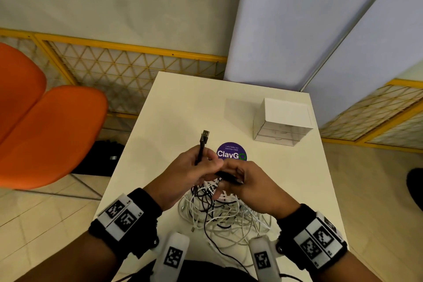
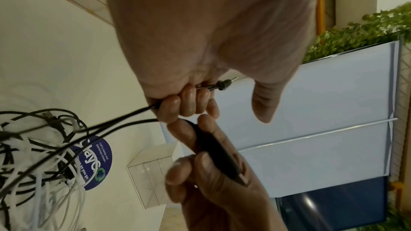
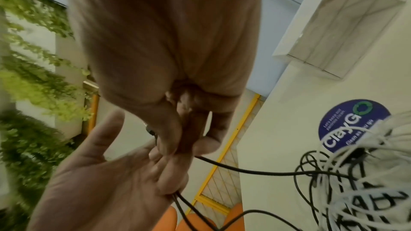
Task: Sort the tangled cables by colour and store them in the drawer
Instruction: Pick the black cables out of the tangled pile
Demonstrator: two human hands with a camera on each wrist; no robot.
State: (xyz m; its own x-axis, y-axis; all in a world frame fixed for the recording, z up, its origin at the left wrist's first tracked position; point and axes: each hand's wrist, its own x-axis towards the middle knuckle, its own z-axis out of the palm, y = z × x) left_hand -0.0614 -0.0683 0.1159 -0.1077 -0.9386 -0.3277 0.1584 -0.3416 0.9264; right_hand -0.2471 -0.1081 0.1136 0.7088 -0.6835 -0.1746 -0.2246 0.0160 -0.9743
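A: We start at the black cable (image 1: pixel 202 147): our left hand (image 1: pixel 183 174) has its fingers curled round it, and the plug end stands up past the knuckles, pointing to the far side.

B: And our right hand (image 1: pixel 249 184) pinches a black loop of it just beside the left; the two hands touch above the tangled cables (image 1: pixel 219 210).

A: That heap of white and black leads lies on the near half of the white table (image 1: pixel 183 103), with one black strand running off the near edge.

B: Just beyond the hands we see the purple sticker (image 1: pixel 231 152), partly hidden by them.

A: Farther right, well apart from the heap, sits the white drawer unit (image 1: pixel 283 121), its drawers closed, close to the table's right edge.

B: Between sticker and far edge the tabletop is bare. Left of the table stand two orange chairs (image 1: pixel 45 130).
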